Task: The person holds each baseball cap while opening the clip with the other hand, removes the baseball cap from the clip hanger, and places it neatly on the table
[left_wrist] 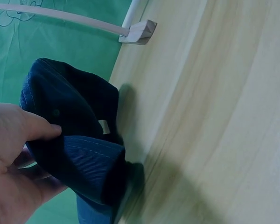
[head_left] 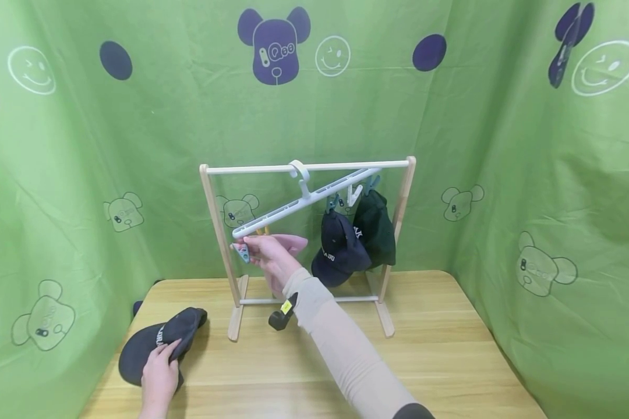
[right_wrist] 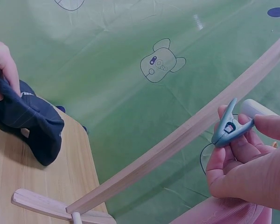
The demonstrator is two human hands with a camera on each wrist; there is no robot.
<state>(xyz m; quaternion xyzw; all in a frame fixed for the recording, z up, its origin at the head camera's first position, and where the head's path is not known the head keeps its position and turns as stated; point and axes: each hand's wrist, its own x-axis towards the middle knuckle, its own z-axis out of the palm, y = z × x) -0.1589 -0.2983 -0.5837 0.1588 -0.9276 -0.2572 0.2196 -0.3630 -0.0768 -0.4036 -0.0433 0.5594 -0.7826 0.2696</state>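
Hanging navy cap [head_left: 339,251] reads "ADO", held cap [head_left: 145,343] "ORA", green curtain [head_left: 188,122] "Qee".

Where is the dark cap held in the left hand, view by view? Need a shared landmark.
Head: dark cap, lower left.
Left wrist: left half, from upper middle down to the bottom edge.
Right wrist: at the left edge, around mid-height.
Shared landmark: the left hand, gripping it in all three.

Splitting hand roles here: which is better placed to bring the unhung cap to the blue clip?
Left, likely: the left hand grips the cap, while the right hand holds the clip by the hanger.
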